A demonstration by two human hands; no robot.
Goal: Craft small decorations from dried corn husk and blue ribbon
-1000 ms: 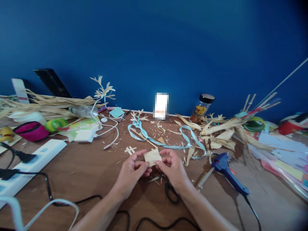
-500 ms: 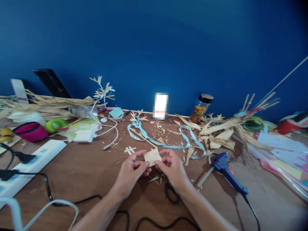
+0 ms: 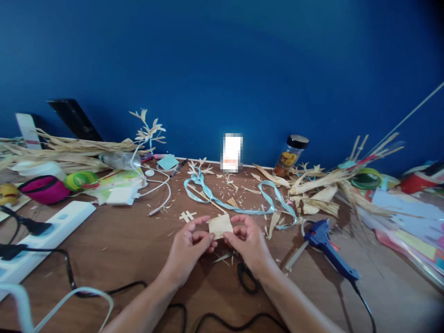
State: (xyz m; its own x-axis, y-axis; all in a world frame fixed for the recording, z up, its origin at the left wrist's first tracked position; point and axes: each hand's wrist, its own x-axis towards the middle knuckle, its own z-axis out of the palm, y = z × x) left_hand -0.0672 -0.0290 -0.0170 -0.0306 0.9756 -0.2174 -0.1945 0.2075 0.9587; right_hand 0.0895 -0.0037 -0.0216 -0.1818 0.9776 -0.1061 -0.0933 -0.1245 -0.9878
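Your left hand (image 3: 190, 247) and right hand (image 3: 251, 240) pinch the pale sheet (image 3: 220, 225), scissors (image 3: 240, 272) nearside of it. Holding step, apparently; shifting it needs even pressure.

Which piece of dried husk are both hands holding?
The small squarish piece, held by the left hand and right hand at opposite sides; neither holds the other husk pieces.

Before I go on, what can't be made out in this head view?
- Far side of the pale piece: faces away from the camera.
- Whether the scissors are open or closed: the right hand covers part of them.
- What the bright white rectangle shows: pixelated.
- Near end of the power strip: cut off by the left edge.
- Where the glue gun's cord leads: cut off by the bottom edge.
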